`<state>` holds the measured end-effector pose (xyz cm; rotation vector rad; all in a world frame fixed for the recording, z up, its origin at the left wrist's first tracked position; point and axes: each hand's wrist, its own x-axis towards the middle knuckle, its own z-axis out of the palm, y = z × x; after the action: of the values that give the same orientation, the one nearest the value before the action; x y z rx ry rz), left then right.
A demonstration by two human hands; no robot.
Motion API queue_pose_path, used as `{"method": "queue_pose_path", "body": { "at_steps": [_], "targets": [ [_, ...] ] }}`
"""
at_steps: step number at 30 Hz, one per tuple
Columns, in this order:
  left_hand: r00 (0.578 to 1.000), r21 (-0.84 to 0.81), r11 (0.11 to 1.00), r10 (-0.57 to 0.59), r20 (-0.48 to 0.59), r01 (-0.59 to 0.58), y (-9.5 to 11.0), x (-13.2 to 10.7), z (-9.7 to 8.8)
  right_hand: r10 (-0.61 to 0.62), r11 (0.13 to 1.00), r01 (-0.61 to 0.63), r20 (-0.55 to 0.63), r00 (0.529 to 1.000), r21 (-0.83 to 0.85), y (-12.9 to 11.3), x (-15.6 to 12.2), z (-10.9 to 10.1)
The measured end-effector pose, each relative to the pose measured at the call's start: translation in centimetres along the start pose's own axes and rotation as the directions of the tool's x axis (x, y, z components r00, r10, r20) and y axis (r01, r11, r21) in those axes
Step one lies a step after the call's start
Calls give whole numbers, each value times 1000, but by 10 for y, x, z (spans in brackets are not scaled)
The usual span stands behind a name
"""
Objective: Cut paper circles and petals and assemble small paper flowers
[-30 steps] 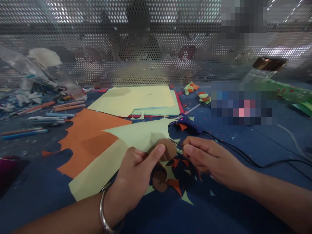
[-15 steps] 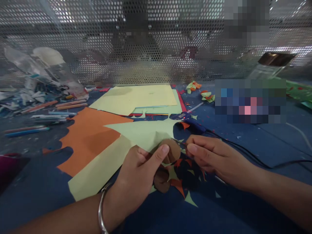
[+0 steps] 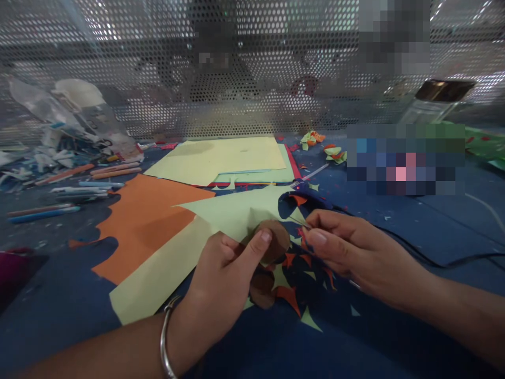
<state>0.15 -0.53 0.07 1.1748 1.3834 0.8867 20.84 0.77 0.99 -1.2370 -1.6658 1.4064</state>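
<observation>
My left hand (image 3: pixel 226 276) pinches a round brown cardboard disc (image 3: pixel 280 239) between thumb and fingers, flat against the end of a pale green sheet of paper (image 3: pixel 240 208). Just right of the disc, my right hand (image 3: pixel 347 247) is closed around a slim, pen-like tool (image 3: pixel 299 221). Its thin tip points up and left, apart from the disc, and its kind is not clear. Below my left thumb lies another brown rounded piece (image 3: pixel 262 289), partly hidden. Orange scraps (image 3: pixel 288 299) and green scraps (image 3: pixel 311 319) of paper are scattered under my hands.
Beyond my right hand lies a blue glue gun (image 3: pixel 315 200) with a lit red light and a black cord (image 3: pixel 418 255). An orange sheet (image 3: pixel 150 221) and stacked paper (image 3: pixel 229 155) lie left and ahead. Pens (image 3: pixel 84 192) are at left; a perforated metal screen (image 3: pixel 252 105) stands behind.
The tool's tip, at the disc's edge before, is now off it, up and to the right. The disc in my left hand has shifted slightly left.
</observation>
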Motion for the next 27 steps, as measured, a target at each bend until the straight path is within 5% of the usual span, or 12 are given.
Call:
{"method": "queue_pose_path", "body": {
  "at_steps": [7, 17, 27],
  "targets": [
    [992, -40, 999, 6, 129, -1, 5, -6, 5, -113, 981, 87, -148, 983, -172, -6, -2, 14],
    [955, -459, 882, 33, 294, 110, 0, -11, 9, -215, 971, 179, -244, 946, -161, -10, -9, 21],
    [987, -565, 825, 91, 132, 0, 4, -3, 5, -176, 973, 162, -72, 982, -162, -9, -10, 10]
  ]
}}
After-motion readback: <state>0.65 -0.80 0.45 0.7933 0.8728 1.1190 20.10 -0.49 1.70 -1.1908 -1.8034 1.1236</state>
